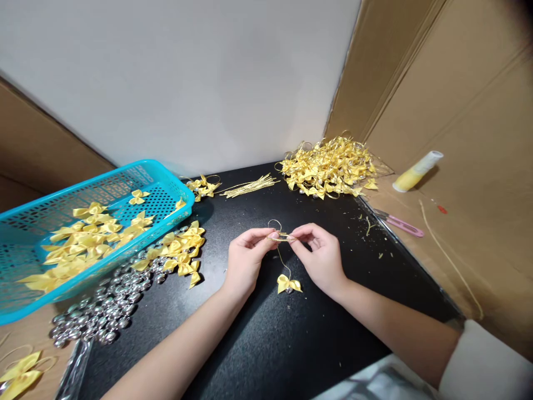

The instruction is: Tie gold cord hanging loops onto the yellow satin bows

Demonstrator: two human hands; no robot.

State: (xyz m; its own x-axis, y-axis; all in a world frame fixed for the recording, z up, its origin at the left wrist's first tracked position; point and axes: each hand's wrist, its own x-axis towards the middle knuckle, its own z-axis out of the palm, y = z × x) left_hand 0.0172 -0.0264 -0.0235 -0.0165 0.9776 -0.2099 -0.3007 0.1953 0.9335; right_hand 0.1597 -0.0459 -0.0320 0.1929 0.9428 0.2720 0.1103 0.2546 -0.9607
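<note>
L hand [244, 261] & R hand [321, 260] both pinched, thumb to fingertips, w/ a doubled stretch of gold cord [285, 240] held btwn, running L–R. Yellow bow [288, 284] is on cord's tail, body-side of the pinch, approx. midway btwn hands, neither clearly nearer; its long axis approx. L–R too. Can't tell if it's hanging or resting. Beyond: cord bundle [250, 186], slightly L; bow heap [333, 166], R.

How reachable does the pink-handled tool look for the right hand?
Probably yes: only small scraps lie between the right hand and the pink-handled tool, though that hand holds gold cord.
</note>
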